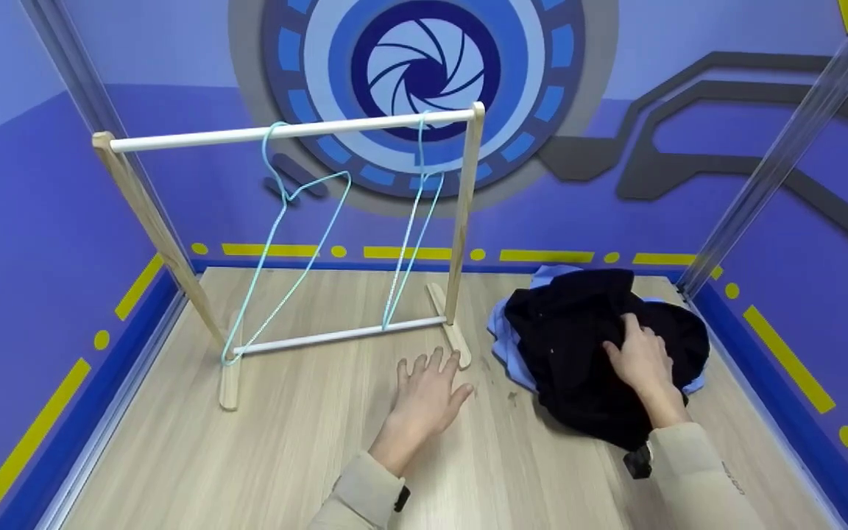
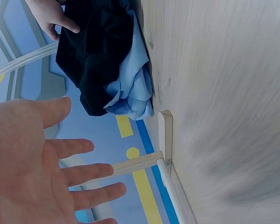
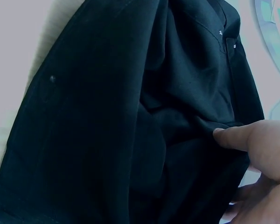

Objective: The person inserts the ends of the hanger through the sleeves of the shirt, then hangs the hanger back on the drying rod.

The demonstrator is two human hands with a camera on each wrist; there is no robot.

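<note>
A crumpled black garment (image 1: 578, 353) with small buttons lies on top of a light blue garment (image 1: 512, 346) at the right of the table. My right hand (image 1: 643, 357) rests on the black cloth, thumb and index finger spread apart. In the right wrist view, the thumb (image 3: 233, 137) touches a fold, while the other fingers sit partly hidden beside the cloth's edge. My left hand (image 1: 428, 394) hovers over the table between the rack and the pile, fingers spread and holding nothing. Its bare palm (image 2: 18, 158) shows in the left wrist view.
A wooden clothes rack (image 1: 464, 213) with white rods stands at the left. From its top rod (image 1: 365, 126) hang two light blue hangers, one at the middle (image 1: 255, 272) and another near the right post (image 1: 405, 258). Blue walls (image 1: 542, 221) enclose the table (image 1: 306, 456).
</note>
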